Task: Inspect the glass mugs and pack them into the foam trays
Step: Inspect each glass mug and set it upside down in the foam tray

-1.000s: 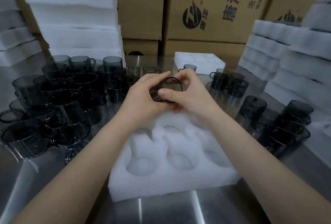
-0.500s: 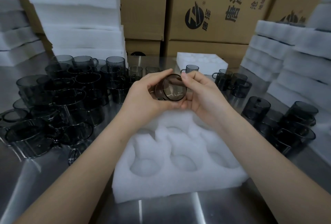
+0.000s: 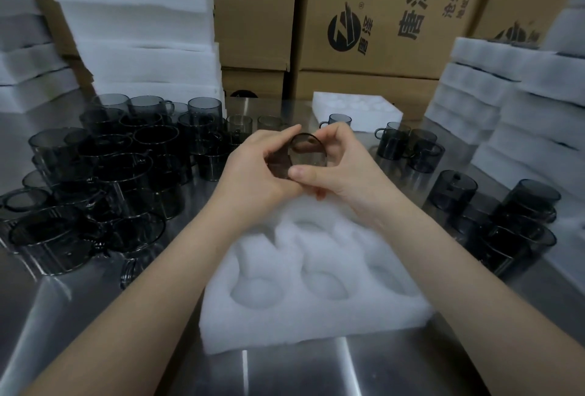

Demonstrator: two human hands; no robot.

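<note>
Both hands wrapped round one smoky glass mug (image 3: 300,158), held on its side above the foam tray (image 3: 316,316): left hand (image 3: 253,171) & right hand (image 3: 342,171) each w/ fingers curled on it. Tray pockets hold nothing; more mugs (image 3: 104,174) crowd the steel table (image 3: 285,373) at left

Left grip (image 3: 253,171): bare hand, slim fingers, reaching in from 7 o'clock.
Right grip (image 3: 345,167): bare hand, short plain thumbnail, reaching in from 5 o'clock.
Left forearm (image 3: 152,285): bare, smooth, uncovered to the frame edge.
Right forearm (image 3: 459,269): likewise bare.
</note>
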